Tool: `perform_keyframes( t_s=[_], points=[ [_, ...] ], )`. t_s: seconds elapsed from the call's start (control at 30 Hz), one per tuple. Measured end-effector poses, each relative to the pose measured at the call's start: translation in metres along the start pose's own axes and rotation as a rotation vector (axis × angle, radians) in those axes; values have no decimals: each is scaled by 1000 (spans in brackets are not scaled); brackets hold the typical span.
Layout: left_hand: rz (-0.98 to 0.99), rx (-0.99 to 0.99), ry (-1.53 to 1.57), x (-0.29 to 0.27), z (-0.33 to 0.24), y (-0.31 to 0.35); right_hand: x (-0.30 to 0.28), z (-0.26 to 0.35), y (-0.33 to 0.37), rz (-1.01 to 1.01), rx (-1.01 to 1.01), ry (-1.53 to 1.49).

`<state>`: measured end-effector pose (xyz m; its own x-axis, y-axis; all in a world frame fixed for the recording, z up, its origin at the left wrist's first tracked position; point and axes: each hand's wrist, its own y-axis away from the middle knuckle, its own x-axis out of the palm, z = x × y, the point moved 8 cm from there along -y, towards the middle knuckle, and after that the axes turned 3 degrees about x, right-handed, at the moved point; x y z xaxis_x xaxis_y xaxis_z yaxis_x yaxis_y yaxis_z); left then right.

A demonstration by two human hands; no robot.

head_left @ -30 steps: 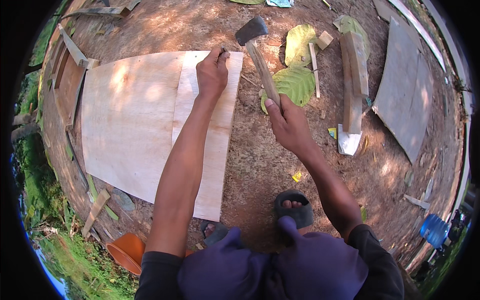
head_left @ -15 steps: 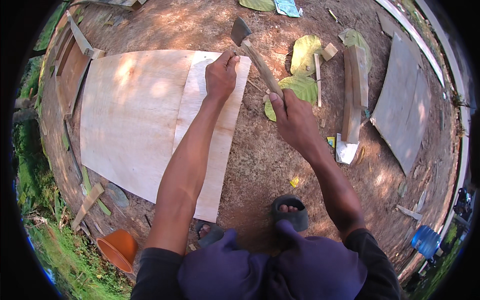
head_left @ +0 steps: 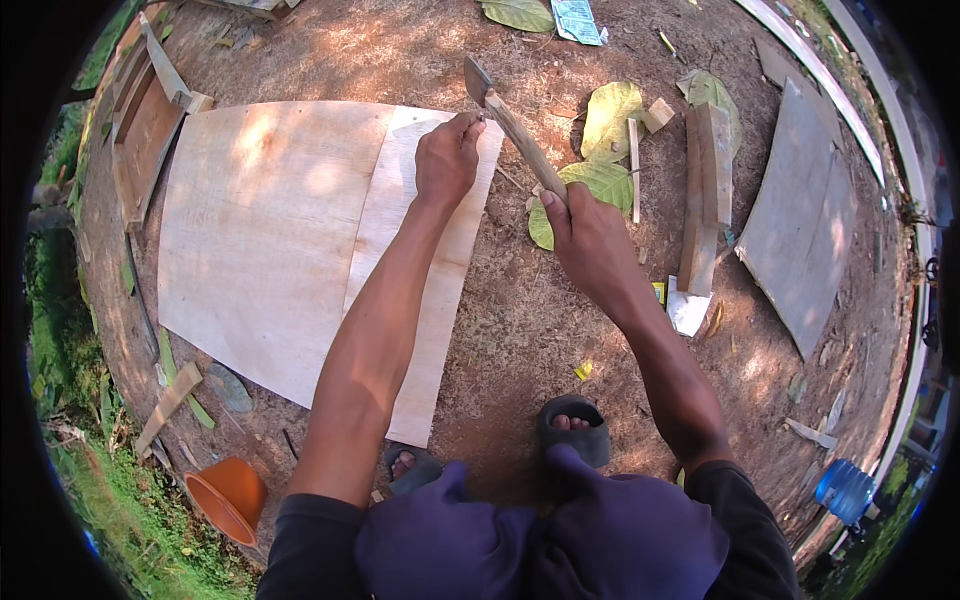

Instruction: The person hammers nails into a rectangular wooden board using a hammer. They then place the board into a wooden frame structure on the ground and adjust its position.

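A pale plywood sheet (head_left: 265,215) lies on the ground to the left, with a separate narrower strip (head_left: 432,300) along its right side. At the far right corner of that strip, my left hand (head_left: 447,160) is closed in a pinch. A tiny nail-like tip shows at its fingertips, too small to be sure of. My right hand (head_left: 592,235) is wrapped round the wooden handle of a hatchet (head_left: 525,143). The hatchet's metal head (head_left: 478,82) hangs just beyond my left fingertips, apart from them.
Stacked wood blocks (head_left: 706,190) and a grey board (head_left: 800,220) lie right. Large leaves (head_left: 606,185) and a thin stick (head_left: 634,170) lie near the hatchet. A wooden frame (head_left: 145,125) stands far left, an orange pot (head_left: 228,498) near left, a blue water jug (head_left: 845,490) near right.
The hatchet head has come down a little toward my left hand, and its blade has turned. My left hand stays pinched at the same corner.
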<state>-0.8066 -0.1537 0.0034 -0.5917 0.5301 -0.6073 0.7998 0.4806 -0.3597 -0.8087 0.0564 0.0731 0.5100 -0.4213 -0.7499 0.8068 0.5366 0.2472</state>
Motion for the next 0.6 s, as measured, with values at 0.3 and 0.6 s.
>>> perform_keyframes(
  t_s=[0.3, 0.6],
  points=[
    [89, -188, 73, 0, 7, -3, 12, -13, -6, 20, 76, 15],
    [67, -80, -493, -57, -26, 76, -53, 54, 20, -277, -217, -226]
  ],
)
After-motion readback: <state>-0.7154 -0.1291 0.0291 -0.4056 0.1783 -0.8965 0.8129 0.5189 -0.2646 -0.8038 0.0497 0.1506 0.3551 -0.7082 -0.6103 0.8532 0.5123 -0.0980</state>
